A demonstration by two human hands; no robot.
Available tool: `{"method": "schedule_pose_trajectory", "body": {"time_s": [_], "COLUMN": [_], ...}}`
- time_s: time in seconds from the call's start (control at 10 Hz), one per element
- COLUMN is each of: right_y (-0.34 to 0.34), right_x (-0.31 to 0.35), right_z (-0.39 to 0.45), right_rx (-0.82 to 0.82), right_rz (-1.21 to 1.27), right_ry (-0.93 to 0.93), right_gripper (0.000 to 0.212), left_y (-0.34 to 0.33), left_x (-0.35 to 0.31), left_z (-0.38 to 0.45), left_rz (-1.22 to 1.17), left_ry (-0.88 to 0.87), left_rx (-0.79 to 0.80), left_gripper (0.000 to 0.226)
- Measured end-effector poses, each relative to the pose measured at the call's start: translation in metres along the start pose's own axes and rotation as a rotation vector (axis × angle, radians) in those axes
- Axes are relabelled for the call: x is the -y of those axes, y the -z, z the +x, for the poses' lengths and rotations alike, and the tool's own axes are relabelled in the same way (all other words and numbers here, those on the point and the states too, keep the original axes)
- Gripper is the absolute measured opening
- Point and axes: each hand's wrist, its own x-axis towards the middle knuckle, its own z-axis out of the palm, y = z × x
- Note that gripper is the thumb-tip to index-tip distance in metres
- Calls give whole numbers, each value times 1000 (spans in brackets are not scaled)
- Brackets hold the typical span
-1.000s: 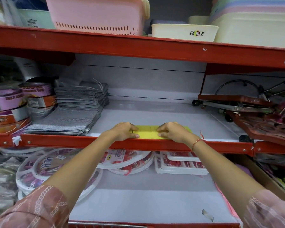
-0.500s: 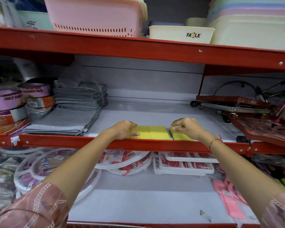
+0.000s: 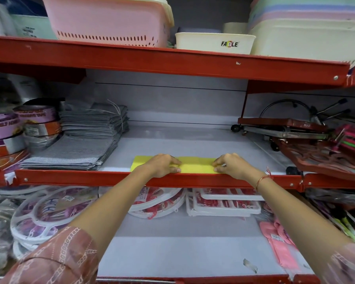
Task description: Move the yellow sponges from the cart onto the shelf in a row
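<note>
Resting flat on the middle shelf (image 3: 193, 144), just behind its red front lip, the yellow sponges (image 3: 195, 166) form a strip running left to right, and both of the person's hands lie on top of it. The left hand (image 3: 162, 165) covers the left part of the strip with its fingers curled down and pressing on the yellow surface; it is not closed around anything. The right hand (image 3: 232, 165) sits at the right end, fingertips bent onto the sponge edge, likewise pressing rather than clasping. A thin red thread bracelet (image 3: 262, 179) circles the right wrist, and patterned pink sleeves (image 3: 66, 257) show at the bottom of the view. To the left of the sponges lies a stack of grey cloths (image 3: 86, 140), and beyond them stand rolls of tape (image 3: 10, 128) whose purple wrappers carry blurred lettering that seems to read "SELF ADHE…". On the upper shelf a cream tub (image 3: 213, 43) bears the word "FABLE" in black with a coloured middle letter, next to a pink basket (image 3: 107, 19). A brown wheeled stand (image 3: 283, 128) sits at the right of the middle shelf. Below, round white hangers (image 3: 47, 210) show partly legible blue writing.
</note>
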Motion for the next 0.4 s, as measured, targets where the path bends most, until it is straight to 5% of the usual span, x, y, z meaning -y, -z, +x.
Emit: {"method": "schedule_pose_trajectory", "body": {"time_s": [0.3,0.4], "right_y": [6,7], "right_x": [11,23], "right_z": [-3,-7], "right_rx": [12,-124], "right_rz": [-78,-59], "right_ry": [-26,-15], "right_gripper": [36,41], "left_y": [5,12], "left_x": [-11,-17], "left_z": [-7,-12], "left_rz": [26,-1], "left_ry": [43,34], "left_rx": [36,-86], "left_gripper": [47,51]}}
